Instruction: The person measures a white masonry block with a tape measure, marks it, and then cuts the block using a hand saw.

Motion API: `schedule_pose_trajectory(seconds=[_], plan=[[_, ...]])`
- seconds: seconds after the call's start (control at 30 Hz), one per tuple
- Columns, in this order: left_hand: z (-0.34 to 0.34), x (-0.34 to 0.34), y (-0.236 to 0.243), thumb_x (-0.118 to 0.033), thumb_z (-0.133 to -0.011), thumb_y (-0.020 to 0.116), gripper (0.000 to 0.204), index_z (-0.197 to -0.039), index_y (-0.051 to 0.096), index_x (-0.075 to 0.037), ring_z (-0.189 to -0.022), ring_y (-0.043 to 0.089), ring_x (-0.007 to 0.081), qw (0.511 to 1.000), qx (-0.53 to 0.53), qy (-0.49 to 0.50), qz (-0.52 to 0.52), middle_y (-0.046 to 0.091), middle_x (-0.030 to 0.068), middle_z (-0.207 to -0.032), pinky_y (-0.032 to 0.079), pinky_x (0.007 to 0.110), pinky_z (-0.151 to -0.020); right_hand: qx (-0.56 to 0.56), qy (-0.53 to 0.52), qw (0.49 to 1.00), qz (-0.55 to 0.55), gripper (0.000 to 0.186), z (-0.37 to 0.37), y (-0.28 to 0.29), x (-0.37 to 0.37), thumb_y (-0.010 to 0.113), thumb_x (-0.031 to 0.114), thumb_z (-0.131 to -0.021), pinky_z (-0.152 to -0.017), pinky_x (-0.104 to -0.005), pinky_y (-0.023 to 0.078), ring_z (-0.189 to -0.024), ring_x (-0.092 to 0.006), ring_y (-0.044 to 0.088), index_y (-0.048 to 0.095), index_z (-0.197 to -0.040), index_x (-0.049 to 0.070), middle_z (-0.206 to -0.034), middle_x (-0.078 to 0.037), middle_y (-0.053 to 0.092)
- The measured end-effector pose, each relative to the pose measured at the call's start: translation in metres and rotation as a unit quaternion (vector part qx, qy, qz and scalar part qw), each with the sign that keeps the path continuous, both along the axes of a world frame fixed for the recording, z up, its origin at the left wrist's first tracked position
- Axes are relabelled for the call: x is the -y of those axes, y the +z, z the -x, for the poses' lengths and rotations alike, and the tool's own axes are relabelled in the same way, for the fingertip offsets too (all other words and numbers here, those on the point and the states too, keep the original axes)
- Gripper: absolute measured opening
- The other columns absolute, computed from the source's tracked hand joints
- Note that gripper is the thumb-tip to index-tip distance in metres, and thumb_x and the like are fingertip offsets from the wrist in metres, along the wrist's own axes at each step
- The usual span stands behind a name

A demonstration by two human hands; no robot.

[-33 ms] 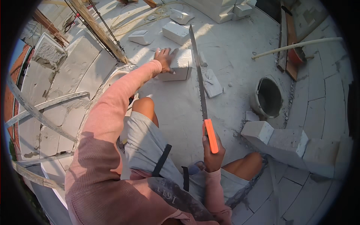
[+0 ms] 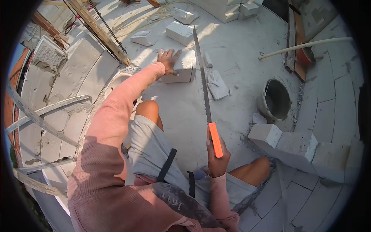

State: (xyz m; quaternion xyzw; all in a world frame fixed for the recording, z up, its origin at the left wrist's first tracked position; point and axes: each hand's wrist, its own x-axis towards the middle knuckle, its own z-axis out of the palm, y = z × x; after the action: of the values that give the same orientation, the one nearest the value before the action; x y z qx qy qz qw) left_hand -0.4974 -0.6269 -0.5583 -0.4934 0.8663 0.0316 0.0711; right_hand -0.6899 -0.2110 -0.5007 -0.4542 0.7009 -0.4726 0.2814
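My left hand (image 2: 169,62) rests on the left part of a pale concrete block (image 2: 180,75), its fingers spread over it. The block stands on the dusty floor in front of me, with a dark line down its near right side. In my right hand (image 2: 218,159) is the orange handle of a hand saw (image 2: 205,85), fingers wrapped round it. The long toothed blade points away from me, just right of the block and apart from it. A thin offcut slab (image 2: 218,86) lies to the right of the blade.
Loose block pieces (image 2: 180,32) lie beyond. A bucket (image 2: 261,104) stands at right, near a low row of blocks (image 2: 295,145). Block walls (image 2: 324,112) rise on both sides. Metal strips (image 2: 42,112) cross at left, and a wooden post (image 2: 102,31) leans at far left.
The saw and my right hand have shifted slightly to the left, bringing the blade a little nearer the block. My left hand stays on the block.
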Motion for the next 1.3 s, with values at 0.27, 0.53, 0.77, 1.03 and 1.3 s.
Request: schedule_pose_trajectory(seconds=[0.27, 0.53, 0.77, 1.03, 1.3], plan=[[0.002, 0.033, -0.03, -0.064, -0.082, 0.072, 0.099, -0.164, 0.031, -0.025, -0.156, 0.027, 0.0327, 0.988, -0.086, 0.107, -0.069, 0.035, 0.0113, -0.163, 0.006, 0.062, -0.127, 0.034, -0.013, 0.999, -0.017, 0.044, -0.02, -0.01, 0.014, 0.072, 0.009, -0.094, -0.076, -0.0345, 0.059, -0.085, -0.0249, 0.078, 0.064, -0.136, -0.002, -0.108, -0.023, 0.076], [0.072, 0.013, -0.037, -0.048, -0.105, 0.046, 0.049, -0.144, 0.058, -0.02, -0.156, 0.029, 0.0302, 0.952, -0.038, 0.29, 0.086, 0.051, 0.0049, -0.155, 0.003, 0.063, -0.126, -0.021, 0.018, 0.998, -0.049, 0.047, -0.022, -0.028, 0.018, 0.07, 0.005, -0.093, -0.075, -0.0393, 0.06, -0.087, -0.0348, 0.077, 0.06, -0.139, -0.002, -0.11, -0.023, 0.075], [0.076, 0.015, -0.043, -0.047, -0.106, 0.045, 0.047, -0.137, 0.062, -0.015, -0.149, 0.037, 0.0262, 0.938, -0.088, 0.311, 0.128, 0.062, 0.0025, -0.142, 0.004, 0.064, -0.126, -0.06, 0.051, 0.995, -0.069, 0.053, -0.043, 0.0, -0.037, 0.067, -0.002, -0.092, -0.075, -0.039, 0.06, -0.088, -0.0344, 0.077, 0.055, -0.143, -0.005, -0.121, -0.023, 0.073], [0.074, 0.012, -0.037, -0.057, -0.104, 0.046, 0.055, -0.136, 0.064, -0.016, -0.14, 0.045, 0.0238, 0.941, -0.095, 0.3, 0.125, 0.063, 0.0017, -0.137, 0.007, 0.064, -0.124, -0.024, 0.042, 0.996, -0.07, 0.056, -0.037, -0.041, 0.099, 0.065, -0.002, -0.093, -0.073, -0.0405, 0.06, -0.087, -0.0371, 0.076, 0.052, -0.147, -0.001, -0.119, -0.024, 0.072], [0.075, 0.014, -0.042, -0.058, -0.102, 0.051, 0.054, -0.133, 0.064, -0.016, -0.139, 0.045, 0.0238, 0.941, -0.053, 0.306, 0.131, 0.063, 0.0013, -0.136, 0.007, 0.063, -0.124, -0.127, 0.01, 0.992, 0.019, 0.063, -0.061, -0.017, 0.018, 0.063, -0.005, -0.09, -0.071, -0.0426, 0.06, -0.085, -0.038, 0.074, 0.047, -0.151, -0.003, -0.133, -0.023, 0.067]])
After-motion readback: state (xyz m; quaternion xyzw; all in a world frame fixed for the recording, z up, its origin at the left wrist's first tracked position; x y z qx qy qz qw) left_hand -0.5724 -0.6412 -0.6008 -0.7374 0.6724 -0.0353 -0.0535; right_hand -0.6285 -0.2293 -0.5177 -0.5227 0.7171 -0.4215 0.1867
